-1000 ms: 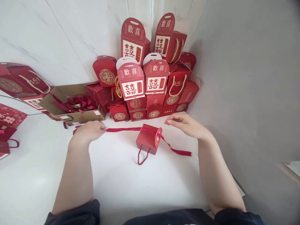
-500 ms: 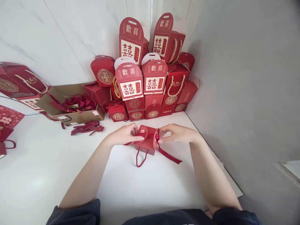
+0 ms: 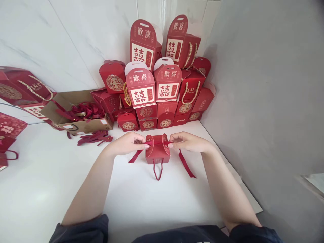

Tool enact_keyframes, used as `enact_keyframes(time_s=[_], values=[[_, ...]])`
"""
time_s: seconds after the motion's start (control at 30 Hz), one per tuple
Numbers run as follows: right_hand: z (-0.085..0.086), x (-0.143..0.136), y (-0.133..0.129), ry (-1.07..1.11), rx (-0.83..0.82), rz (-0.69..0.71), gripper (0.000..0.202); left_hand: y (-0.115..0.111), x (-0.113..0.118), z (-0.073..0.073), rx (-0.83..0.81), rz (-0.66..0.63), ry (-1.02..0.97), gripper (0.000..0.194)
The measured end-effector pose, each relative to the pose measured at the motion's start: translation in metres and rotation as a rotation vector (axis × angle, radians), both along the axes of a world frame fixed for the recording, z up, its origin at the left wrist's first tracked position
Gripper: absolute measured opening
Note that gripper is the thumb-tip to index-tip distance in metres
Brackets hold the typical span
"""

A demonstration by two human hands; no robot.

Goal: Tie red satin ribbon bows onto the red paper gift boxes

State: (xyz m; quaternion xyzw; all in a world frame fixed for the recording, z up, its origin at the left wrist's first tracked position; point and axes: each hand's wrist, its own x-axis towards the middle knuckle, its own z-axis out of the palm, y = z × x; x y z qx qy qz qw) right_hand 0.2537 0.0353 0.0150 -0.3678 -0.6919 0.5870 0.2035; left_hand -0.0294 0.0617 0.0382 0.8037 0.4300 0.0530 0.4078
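Red box (image 3: 158, 155) between both hands (image 3: 133, 143).

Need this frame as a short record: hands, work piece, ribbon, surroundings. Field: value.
left_hand: left hand, grip closed on red ribbon
right_hand: right hand, grip closed on same ribbon
work_piece: small red gift box, upright on white table, rounded flaps raised
ribbon: spans box top, loose tail each side
box_handle: dark red cord loop, facing wearer
behind: stacked red gift boxes
left_side: open cardboard box holding ribbons; ribbon bundle in front
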Motion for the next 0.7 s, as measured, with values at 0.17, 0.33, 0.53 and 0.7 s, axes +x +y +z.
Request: enact_keyframes(time_s=[0.17,0.33,0.53,0.7], values=[[0.006,0.006,-0.003,0.041,0.017,-0.076,0.026,-0.004,-0.014,0.012,0.246,0.153,0.094,0.027],[0.014,0.017,-0.008,-0.100,0.173,-0.210,0.027,-0.014,-0.021,0.028,0.474,0.305,0.335,0.025],[0.026,0.032,-0.014,0.000,0.226,-0.416,0.029,-0.022,-0.024,0.036,0.493,0.404,0.280,0.027],[0.035,0.033,-0.020,0.077,0.499,-0.700,0.018,-0.033,-0.012,0.035,0.683,0.550,-0.003,0.036]])
